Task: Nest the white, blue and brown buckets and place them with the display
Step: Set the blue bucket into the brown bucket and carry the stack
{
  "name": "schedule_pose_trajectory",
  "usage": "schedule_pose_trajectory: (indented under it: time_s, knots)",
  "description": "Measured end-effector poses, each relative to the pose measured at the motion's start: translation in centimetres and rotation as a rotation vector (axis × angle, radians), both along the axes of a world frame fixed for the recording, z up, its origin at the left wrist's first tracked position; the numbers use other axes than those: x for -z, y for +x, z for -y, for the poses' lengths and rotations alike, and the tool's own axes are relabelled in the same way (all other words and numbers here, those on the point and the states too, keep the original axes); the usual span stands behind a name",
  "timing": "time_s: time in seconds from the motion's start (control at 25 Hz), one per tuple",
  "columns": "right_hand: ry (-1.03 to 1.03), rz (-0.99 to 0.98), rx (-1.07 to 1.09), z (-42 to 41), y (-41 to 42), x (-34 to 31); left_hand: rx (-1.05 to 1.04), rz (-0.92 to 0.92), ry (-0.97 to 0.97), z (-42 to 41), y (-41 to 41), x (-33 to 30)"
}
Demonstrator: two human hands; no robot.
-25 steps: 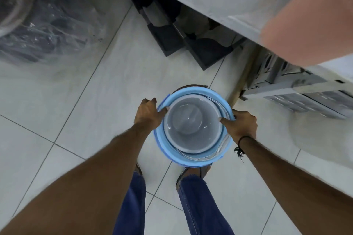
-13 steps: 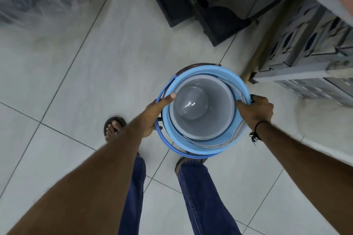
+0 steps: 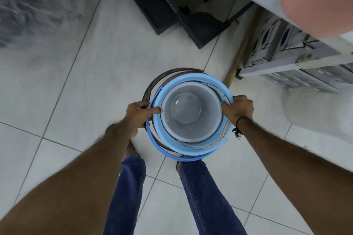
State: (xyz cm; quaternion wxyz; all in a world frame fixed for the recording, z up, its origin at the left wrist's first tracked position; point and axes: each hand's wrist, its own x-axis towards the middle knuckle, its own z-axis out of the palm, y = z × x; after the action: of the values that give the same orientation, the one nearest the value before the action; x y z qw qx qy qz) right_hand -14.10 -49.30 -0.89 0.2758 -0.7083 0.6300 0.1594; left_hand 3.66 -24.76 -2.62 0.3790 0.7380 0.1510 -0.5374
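Observation:
Three buckets are nested and held above the tiled floor in front of my legs. The white bucket (image 3: 191,112) sits innermost, inside the blue bucket (image 3: 172,139), and only the rim and handle of the brown bucket (image 3: 152,87) show around the far left. My left hand (image 3: 139,114) grips the left rim, its thumb lying across the blue edge. My right hand (image 3: 238,109) grips the right rim, thumb over the white bucket's edge. The blue handle hangs loose below the stack.
Dark plastic stools (image 3: 193,15) stand stacked ahead. Grey perforated crates (image 3: 286,53) lie at the right under a pale counter, with a wooden stick (image 3: 240,51) leaning beside them. Plastic-wrapped dark goods (image 3: 28,5) fill the far left. A blurred pinkish shape (image 3: 321,0) covers the upper right corner.
The view shifted as I stepped forward with the stack. The brown rim now shows more on the left, and my left thumb has settled across the blue rim.

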Motion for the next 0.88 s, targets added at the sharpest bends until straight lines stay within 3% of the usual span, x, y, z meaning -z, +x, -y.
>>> schedule_pose_trajectory:
  time_s: [0.16,0.44,0.6,0.76,0.88]
  knots:
    - [0.062,-0.015,0.028,-2.4,0.9,-4.4,-0.028,0.014,0.035,-2.5,1.3,-5.1]
    - [0.119,0.047,0.037,-9.5,10.5,-27.7,-0.157,0.164,0.079,-8.8,10.1,-29.5]
    - [0.120,0.117,-0.068,-11.4,18.2,-41.1,-0.165,0.301,0.044,-11.2,17.9,-43.8]
    - [0.098,0.265,-0.111,-10.5,26.2,-53.2,-0.139,0.405,-0.071,-10.8,26.9,-53.7]
    - [0.050,0.403,-0.109,-8.3,31.7,-61.2,-0.195,0.590,-0.122,-9.1,34.1,-60.3]
